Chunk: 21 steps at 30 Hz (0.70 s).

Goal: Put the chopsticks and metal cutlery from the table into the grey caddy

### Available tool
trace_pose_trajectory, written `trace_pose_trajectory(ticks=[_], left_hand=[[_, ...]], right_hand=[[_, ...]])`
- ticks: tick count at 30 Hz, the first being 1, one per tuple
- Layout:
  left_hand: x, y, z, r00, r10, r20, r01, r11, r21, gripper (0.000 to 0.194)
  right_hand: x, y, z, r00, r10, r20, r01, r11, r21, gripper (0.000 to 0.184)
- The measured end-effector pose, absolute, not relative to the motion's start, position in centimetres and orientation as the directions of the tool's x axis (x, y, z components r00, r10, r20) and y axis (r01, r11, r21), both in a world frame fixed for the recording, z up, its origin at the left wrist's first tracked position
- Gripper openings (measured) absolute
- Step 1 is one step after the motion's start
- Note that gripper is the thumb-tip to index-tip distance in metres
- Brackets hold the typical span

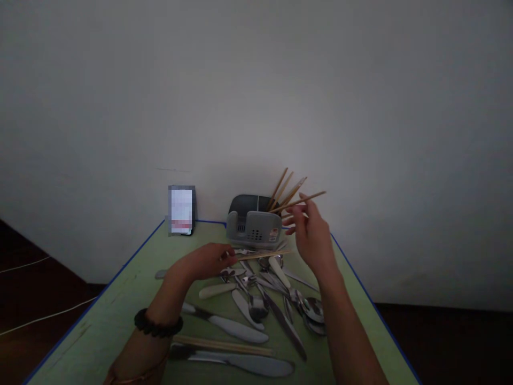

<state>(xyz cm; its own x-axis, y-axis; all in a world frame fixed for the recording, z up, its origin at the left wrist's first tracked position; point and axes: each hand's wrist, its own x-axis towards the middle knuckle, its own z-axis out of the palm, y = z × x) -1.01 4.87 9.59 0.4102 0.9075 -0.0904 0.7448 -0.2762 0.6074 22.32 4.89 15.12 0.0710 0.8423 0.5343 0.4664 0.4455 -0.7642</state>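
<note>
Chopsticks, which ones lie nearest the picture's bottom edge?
The chopsticks lying just above the lowest knife; the others are at the left hand, the right hand or in the holder.

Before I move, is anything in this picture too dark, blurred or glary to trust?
Head view: dim overall, darkest in the lower corners; in the head view, the phone screen is the brightest patch, and pixelated; also there, spoons show small highlights, the cutlery pile looks soft, and the chopstick at the right hand has a readable outline.
</note>
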Motion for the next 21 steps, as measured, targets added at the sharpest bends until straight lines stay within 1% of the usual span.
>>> trace_pose_trajectory(ticks=[3,7,9,13,16,19,21], left_hand=[[-0.8,5.0,9.6,0.428,0.886,-0.175,0.789,-0.272,0.551,0.029],[-0.6,5.3,9.6,0.446,0.858,-0.253,0.823,-0.281,0.494,0.033],[-0.5,5.6,9.2,0.445,0.859,-0.255,0.835,-0.295,0.464,0.034],[-0.6,6.0,7.8,0.425,0.888,-0.176,0.859,-0.335,0.388,0.035],[-0.5,6.2,6.8,0.407,0.897,-0.174,0.884,-0.34,0.32,0.038],[-0.2,6.2,6.3,0.367,0.909,-0.2,0.915,-0.313,0.256,0.04],[0.2,6.2,6.0,0.334,0.919,-0.211,0.932,-0.289,0.216,0.039]], right_hand=[[22.1,5.9,13.6,-0.097,0.884,0.457,0.565,0.427,-0.707,0.042],[22.8,5.4,13.8,-0.244,0.896,0.372,0.711,0.426,-0.559,0.038],[23.3,4.7,14.3,-0.325,0.905,0.275,0.766,0.423,-0.484,0.034],[23.4,4.1,14.2,-0.445,0.896,0.005,0.83,0.414,-0.373,0.031],[23.0,4.8,13.1,-0.443,0.882,-0.159,0.876,0.388,-0.286,0.03],[22.9,6.0,11.3,-0.382,0.891,-0.245,0.919,0.337,-0.206,0.033],[23.1,6.7,10.1,-0.362,0.886,-0.29,0.929,0.317,-0.191,0.035]])
